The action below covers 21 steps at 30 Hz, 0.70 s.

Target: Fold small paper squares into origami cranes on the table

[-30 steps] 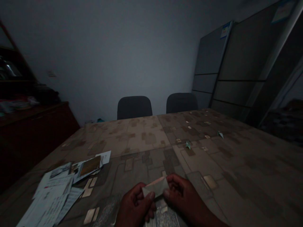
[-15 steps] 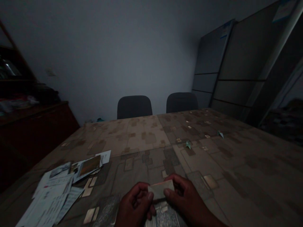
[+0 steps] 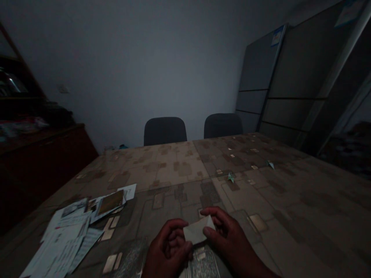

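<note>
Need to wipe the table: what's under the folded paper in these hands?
Beneath the folded paper, held between the left hand and right hand, lies the patterned table cover, with a speckled grey patch nearby. The paper and hands hide the part directly below.

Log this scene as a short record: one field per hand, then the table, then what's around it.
Left hand: curled, thumb at the lower edge of the folded pale paper
Right hand: pinching that paper between thumb and fingers
Table: patterned top with a pile of printed papers to the left and two small green folded paper figures farther off
Surroundings: two dark chairs beyond the table, grey cabinets at right, dark wooden sideboard at left
</note>
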Available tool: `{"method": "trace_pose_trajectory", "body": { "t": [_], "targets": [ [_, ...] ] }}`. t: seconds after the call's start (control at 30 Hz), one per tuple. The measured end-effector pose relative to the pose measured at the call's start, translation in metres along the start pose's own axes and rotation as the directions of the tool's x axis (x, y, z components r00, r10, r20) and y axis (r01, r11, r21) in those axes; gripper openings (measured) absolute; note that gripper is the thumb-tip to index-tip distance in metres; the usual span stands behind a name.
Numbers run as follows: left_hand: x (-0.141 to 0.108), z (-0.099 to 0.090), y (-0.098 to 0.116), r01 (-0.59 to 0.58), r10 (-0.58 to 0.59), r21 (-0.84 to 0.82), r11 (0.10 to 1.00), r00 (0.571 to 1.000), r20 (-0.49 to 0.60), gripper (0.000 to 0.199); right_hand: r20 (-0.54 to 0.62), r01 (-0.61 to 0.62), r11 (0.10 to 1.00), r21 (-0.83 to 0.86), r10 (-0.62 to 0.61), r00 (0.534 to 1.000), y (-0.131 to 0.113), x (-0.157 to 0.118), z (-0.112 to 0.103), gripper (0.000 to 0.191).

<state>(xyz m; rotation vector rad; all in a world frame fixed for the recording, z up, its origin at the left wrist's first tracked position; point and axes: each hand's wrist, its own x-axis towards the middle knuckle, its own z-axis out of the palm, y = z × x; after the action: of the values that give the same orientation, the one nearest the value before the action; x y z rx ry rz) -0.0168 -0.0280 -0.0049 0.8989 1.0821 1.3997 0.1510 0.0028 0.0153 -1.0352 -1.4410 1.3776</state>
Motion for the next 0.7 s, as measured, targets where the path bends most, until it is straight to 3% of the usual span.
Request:
{"method": "trace_pose_trajectory", "body": {
  "t": [0.27,0.57,0.7],
  "targets": [
    [0.0008,-0.0037,-0.0014,0.006,-0.009,0.068,0.998,0.999,0.047,0.028,-0.002,0.087,0.976,-0.201,-0.089,0.996,-0.0020,-0.0034,-0.0028,0.030],
    [0.0039,-0.0067,0.0025,-0.030,0.029,0.034,0.999,0.998,0.049,0.025,0.023,0.110,0.968,-0.226,-0.108,0.994,0.0000,-0.0037,0.0002,0.060],
    [0.0077,-0.0092,0.0039,-0.109,0.107,0.159,0.981,0.994,0.017,0.024,0.062,0.102,0.978,-0.184,-0.092,0.994,0.0033,-0.0014,-0.0013,0.066]
  ]
}}
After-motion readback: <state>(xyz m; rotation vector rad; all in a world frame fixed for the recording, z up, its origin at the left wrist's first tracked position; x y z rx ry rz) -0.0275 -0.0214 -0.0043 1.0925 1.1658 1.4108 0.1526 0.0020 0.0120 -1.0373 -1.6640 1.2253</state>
